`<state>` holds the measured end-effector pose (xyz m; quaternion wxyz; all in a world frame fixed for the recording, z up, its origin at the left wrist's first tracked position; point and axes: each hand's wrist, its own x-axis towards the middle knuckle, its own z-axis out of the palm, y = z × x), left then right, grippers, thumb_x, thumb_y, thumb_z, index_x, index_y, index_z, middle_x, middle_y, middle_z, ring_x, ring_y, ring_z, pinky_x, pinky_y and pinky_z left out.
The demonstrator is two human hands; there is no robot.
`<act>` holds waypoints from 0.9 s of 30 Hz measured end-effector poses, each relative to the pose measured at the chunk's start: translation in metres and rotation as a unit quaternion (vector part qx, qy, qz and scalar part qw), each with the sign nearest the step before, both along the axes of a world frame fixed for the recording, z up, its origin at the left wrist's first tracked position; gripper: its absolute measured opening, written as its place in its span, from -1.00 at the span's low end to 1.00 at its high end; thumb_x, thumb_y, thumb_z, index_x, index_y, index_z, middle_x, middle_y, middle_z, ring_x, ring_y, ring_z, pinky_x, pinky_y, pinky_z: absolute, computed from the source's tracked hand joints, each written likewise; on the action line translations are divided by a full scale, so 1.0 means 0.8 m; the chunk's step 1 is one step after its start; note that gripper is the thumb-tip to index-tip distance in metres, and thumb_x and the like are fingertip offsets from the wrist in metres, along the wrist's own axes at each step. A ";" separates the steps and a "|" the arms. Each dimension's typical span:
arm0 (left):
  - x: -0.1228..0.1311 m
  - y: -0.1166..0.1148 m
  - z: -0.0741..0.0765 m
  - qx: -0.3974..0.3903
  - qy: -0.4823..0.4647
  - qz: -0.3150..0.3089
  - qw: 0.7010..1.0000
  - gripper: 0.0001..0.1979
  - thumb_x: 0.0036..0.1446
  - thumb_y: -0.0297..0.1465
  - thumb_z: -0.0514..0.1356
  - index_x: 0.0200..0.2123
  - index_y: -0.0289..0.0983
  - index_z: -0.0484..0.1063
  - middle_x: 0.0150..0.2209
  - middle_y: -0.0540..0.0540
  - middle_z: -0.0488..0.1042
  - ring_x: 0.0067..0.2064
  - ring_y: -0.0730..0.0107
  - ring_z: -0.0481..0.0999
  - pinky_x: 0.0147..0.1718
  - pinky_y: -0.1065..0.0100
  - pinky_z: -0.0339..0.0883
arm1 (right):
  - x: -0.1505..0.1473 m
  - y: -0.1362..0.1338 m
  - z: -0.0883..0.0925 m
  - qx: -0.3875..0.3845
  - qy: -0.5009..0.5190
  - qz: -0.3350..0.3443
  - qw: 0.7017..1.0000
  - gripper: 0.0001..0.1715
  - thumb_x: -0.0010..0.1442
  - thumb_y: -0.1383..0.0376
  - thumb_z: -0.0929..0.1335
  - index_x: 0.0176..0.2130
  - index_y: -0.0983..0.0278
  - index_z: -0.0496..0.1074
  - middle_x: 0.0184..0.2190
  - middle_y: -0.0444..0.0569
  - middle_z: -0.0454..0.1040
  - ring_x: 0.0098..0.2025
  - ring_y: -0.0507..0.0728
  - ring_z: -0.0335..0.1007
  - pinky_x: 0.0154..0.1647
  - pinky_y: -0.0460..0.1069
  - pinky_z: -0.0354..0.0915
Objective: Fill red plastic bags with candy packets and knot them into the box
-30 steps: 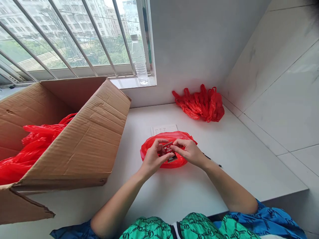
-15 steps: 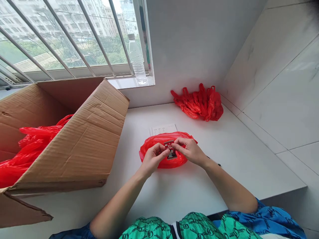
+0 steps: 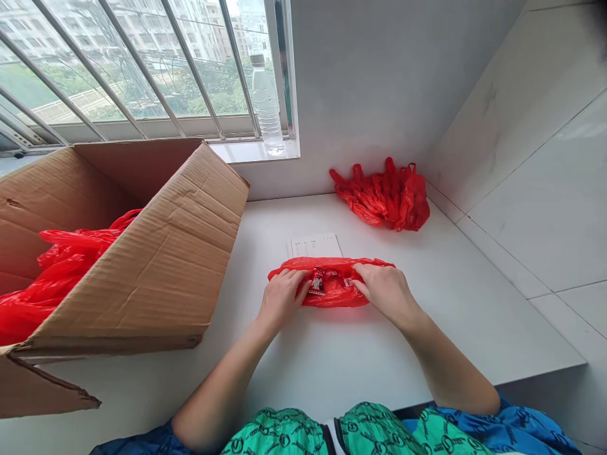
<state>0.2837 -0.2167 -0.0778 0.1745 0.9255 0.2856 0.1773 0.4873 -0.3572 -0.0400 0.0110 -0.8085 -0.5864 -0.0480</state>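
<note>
A thin red plastic bag lies on the white table in front of me, its mouth spread between my hands. My left hand is closed on the left side of the bag, fingers over its edge. On the other side, my right hand grips the bag's right edge. Inside sits a small red and black printed packet, close to my left fingertips. Other small printed pieces lie in the bag, partly covered by its folds.
A large open cardboard box with red plastic bags in it stands at the left. More red bags are heaped by the back wall. Behind my bag lies a white notepad. A clear bottle stands on the windowsill.
Before, my fingers pinched the printed packet above the bag. Now the packet lies inside, and my hands have moved apart to the bag's two sides. The bag is drawn flatter and wider.
</note>
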 end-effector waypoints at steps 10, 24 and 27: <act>-0.001 0.001 -0.007 0.063 0.078 -0.034 0.994 -0.46 0.17 -0.21 0.30 0.19 -0.17 0.33 0.09 -0.18 0.48 0.02 0.03 0.42 -0.11 0.13 0.23 | -0.010 0.015 -0.013 -0.061 0.004 0.011 0.998 -0.78 0.24 0.16 0.43 -0.30 0.29 0.51 -0.34 0.02 0.59 -0.38 0.16 0.48 -0.37 0.02 0.14; -0.001 -0.005 0.009 0.019 -0.086 -0.001 0.996 -0.72 0.32 -0.27 0.14 0.05 -0.17 0.43 -0.06 -0.13 0.54 -0.03 0.15 0.49 -0.09 0.19 0.32 | -0.008 0.017 -0.004 0.231 0.158 0.129 0.951 -0.63 0.30 0.04 0.38 -0.03 0.21 0.46 -0.13 0.01 0.53 -0.20 0.17 0.47 -0.12 0.06 0.31; 0.003 -0.022 0.024 -0.142 -0.175 -0.049 0.973 -0.74 0.33 -0.22 0.13 -0.01 -0.20 0.46 -0.10 -0.10 0.56 -0.10 0.27 0.51 -0.13 0.29 0.36 | -0.017 0.020 -0.008 0.282 0.160 0.179 0.929 -0.64 0.28 0.05 0.39 -0.06 0.24 0.44 0.01 0.08 0.51 -0.05 0.24 0.47 -0.05 0.11 0.31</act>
